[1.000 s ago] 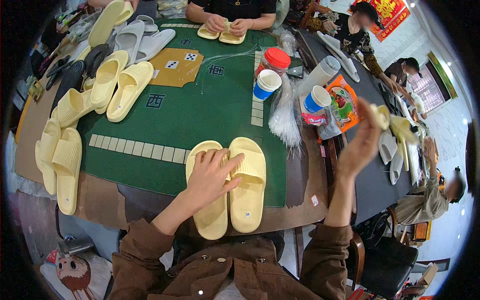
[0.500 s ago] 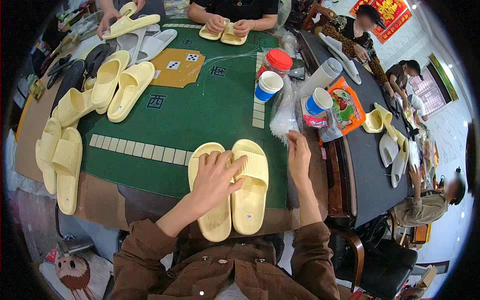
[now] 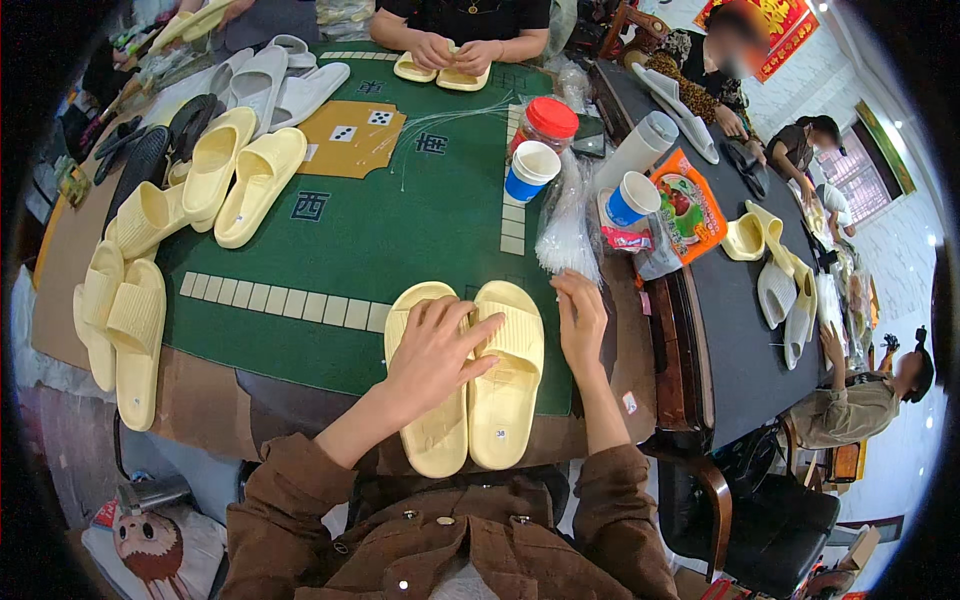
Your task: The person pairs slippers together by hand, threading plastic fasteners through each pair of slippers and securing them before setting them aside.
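Note:
A pair of pale yellow slide slippers (image 3: 506,375) lies side by side at the table's near edge, toes pointing away from me. My left hand (image 3: 438,345) rests across their ribbed straps, fingers spread and palm down. To the right of the pair, my right hand (image 3: 582,318) is raised with thumb and fingertips pinched together. Anything thin between those fingertips is too small to make out. Just beyond them lies a bundle of thin, whitish plastic strands (image 3: 568,245) in a clear bag.
More yellow slippers (image 3: 140,315) are piled at left, with grey slippers (image 3: 262,85) behind. Two paper cups (image 3: 532,170), a red-lidded jar (image 3: 550,122) and an orange packet (image 3: 690,210) stand at right. Across the table, a person's hands (image 3: 455,55) handle slippers; others work at a dark table.
My right hand has drawn slightly back from the strand bundle, its fingers closer together. The slipper pair has shifted a little right under my left hand. At far left, another person's slipper has moved away.

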Action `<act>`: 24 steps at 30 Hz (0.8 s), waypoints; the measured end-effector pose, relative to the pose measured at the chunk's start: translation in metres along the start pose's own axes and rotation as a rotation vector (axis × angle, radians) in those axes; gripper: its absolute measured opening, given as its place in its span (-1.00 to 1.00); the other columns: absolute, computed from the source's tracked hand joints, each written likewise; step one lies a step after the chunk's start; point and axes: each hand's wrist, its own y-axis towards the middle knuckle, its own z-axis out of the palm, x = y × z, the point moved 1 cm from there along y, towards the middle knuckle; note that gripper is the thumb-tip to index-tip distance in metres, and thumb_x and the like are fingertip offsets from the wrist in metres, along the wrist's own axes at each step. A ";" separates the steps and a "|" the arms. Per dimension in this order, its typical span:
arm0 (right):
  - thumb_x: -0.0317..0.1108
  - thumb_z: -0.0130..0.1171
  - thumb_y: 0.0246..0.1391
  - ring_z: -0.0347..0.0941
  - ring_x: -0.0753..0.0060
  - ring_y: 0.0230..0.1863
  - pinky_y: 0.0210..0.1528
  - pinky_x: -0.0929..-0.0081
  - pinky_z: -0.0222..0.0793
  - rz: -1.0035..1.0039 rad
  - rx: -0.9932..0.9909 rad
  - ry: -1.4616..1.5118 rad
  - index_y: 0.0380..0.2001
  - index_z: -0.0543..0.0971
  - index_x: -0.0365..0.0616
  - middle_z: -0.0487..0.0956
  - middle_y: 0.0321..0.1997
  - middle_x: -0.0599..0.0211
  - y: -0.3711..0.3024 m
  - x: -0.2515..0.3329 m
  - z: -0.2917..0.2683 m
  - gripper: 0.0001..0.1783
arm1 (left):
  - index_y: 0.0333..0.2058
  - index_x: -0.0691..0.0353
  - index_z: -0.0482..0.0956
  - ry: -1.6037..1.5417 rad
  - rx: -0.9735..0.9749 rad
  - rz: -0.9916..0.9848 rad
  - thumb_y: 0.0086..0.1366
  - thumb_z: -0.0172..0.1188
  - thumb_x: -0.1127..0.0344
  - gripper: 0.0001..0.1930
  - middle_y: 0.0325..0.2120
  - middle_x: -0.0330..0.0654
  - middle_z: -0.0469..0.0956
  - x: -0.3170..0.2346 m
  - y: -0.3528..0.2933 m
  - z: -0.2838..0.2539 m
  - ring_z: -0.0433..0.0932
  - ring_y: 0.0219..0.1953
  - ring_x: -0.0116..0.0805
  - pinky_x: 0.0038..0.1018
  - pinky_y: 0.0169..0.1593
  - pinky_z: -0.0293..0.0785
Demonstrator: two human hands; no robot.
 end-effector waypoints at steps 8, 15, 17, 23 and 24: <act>-0.70 0.12 -0.06 0.53 0.23 -0.15 -0.15 0.45 0.41 0.220 0.072 0.152 -0.34 0.59 -0.22 0.57 -0.28 0.20 -0.007 0.079 -0.015 -0.79 | -0.08 0.16 0.57 -0.215 -0.196 0.025 0.14 0.25 0.22 -0.64 -0.10 -0.16 0.45 0.000 -0.005 -0.010 0.36 0.01 -0.10 -0.19 0.09 0.27; -0.60 0.25 -0.02 0.58 0.35 -0.22 -0.17 0.50 0.48 0.410 0.083 0.501 -0.19 0.48 -0.27 0.58 -0.26 0.21 -0.031 0.139 -0.007 -0.71 | -0.03 0.19 0.57 -0.594 -0.198 -0.147 0.14 0.22 0.43 -0.64 -0.30 -0.15 0.51 -0.030 -0.018 -0.040 0.46 -0.19 -0.19 -0.37 -0.05 0.38; -0.60 0.26 -0.03 0.58 0.36 -0.24 -0.19 0.50 0.48 0.404 0.052 0.520 -0.19 0.47 -0.26 0.58 -0.25 0.20 -0.039 0.145 -0.006 -0.70 | -0.05 0.19 0.58 -0.670 -0.201 -0.194 0.16 0.19 0.46 -0.66 -0.31 -0.16 0.52 -0.034 -0.025 -0.041 0.49 -0.21 -0.23 -0.40 -0.08 0.40; -0.63 0.30 -0.12 0.56 0.29 -0.22 -0.20 0.46 0.47 0.156 0.149 0.415 -0.21 0.49 -0.31 0.59 -0.27 0.14 -0.035 0.165 -0.013 -0.66 | -0.16 0.28 0.57 -0.899 -0.292 -0.269 0.23 0.09 0.54 -0.79 -0.30 -0.14 0.56 -0.037 -0.044 -0.057 0.53 -0.22 -0.35 -0.49 -0.09 0.45; -0.63 0.30 -0.12 0.56 0.29 -0.22 -0.20 0.46 0.47 0.157 0.148 0.414 -0.21 0.49 -0.31 0.59 -0.27 0.14 -0.036 0.161 -0.013 -0.66 | -0.20 0.32 0.55 -0.981 -0.329 -0.282 0.26 0.06 0.55 -0.83 -0.31 -0.13 0.56 -0.036 -0.047 -0.058 0.54 -0.21 -0.38 -0.51 -0.07 0.44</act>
